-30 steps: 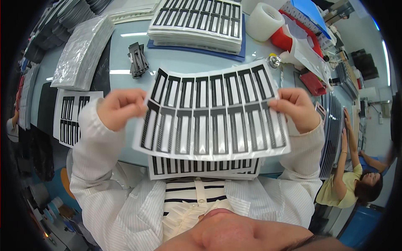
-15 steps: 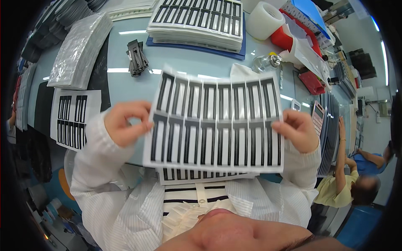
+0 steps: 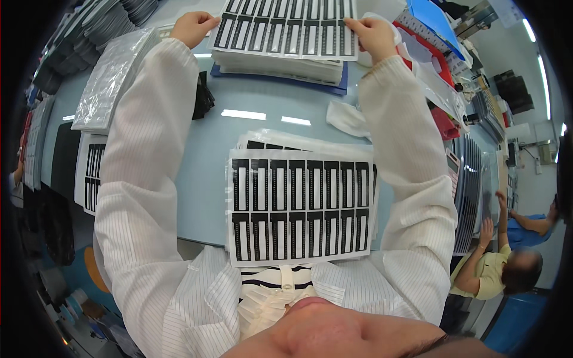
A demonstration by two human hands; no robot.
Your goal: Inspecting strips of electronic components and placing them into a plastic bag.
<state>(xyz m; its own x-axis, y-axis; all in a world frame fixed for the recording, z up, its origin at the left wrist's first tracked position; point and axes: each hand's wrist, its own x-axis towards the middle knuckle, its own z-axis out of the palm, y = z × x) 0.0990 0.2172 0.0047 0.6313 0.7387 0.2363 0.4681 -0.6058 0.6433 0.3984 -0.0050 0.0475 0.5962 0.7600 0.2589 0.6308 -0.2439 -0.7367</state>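
Note:
At the far side of the table, my left hand (image 3: 194, 28) and my right hand (image 3: 373, 37) pinch opposite edges of a white sheet of black-framed stickers (image 3: 285, 39). That sheet lies over or just above a thick stack of sheets (image 3: 274, 68), which rests on a blue board (image 3: 325, 88); whether they touch I cannot tell. Close to my body is a pile of similar sticker sheets (image 3: 300, 210), its lower ones fanned out slightly. Left of the tall stack lie small black strips (image 3: 203, 98), partly behind my left sleeve.
Plastic-wrapped packs (image 3: 110, 83) stand on the left, with another sticker sheet (image 3: 94, 173) below them. A crumpled white cloth (image 3: 348, 119) lies beside my right sleeve. At the right are a red bin (image 3: 427, 56), upright dark panels (image 3: 471, 185) and a person in yellow (image 3: 483, 268).
Both hands have carried the sticker sheet forward from near my chest to the far stack. The pile near my body now shows fully. On the right, the other person's arms have shifted.

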